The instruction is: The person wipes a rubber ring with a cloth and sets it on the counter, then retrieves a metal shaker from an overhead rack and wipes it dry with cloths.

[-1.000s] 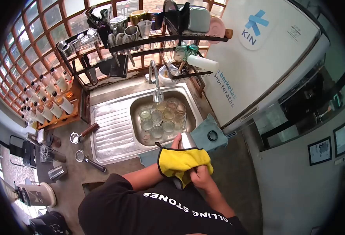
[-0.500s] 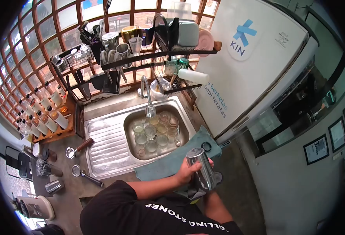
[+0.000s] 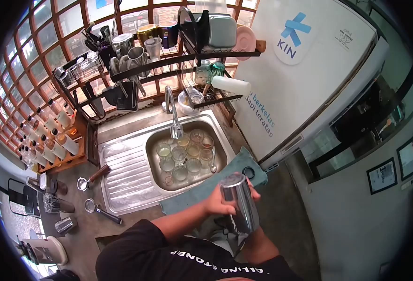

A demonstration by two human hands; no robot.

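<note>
My left hand (image 3: 219, 202) is wrapped around a shiny metal shaker cup (image 3: 240, 201), its thumb along the near side. Fingertips show past the cup's far right side. The cup is tilted, in front of my body and near the sink's front edge. My right forearm (image 3: 261, 247) comes up behind the cup; the right hand itself is hidden there. Grey cloth-like material (image 3: 223, 240) hangs below the cup, and I cannot tell whether the right hand holds it. A teal cloth (image 3: 202, 191) lies along the counter edge, with a dark ring (image 3: 248, 172) on it.
The sink (image 3: 162, 185) holds several glasses (image 3: 179, 153) under the faucet (image 3: 176, 129). Portafilters (image 3: 104, 214) and a metal cup (image 3: 66, 225) stand to the left. Bottles (image 3: 66, 142) fill a wooden rack. Behind is a dish rack (image 3: 162, 67); a white fridge (image 3: 305, 84) rises at right.
The shaker cup and my left hand have come slightly closer to me and stand more upright. The view has shifted a little. The glasses in the sink look unchanged.
</note>
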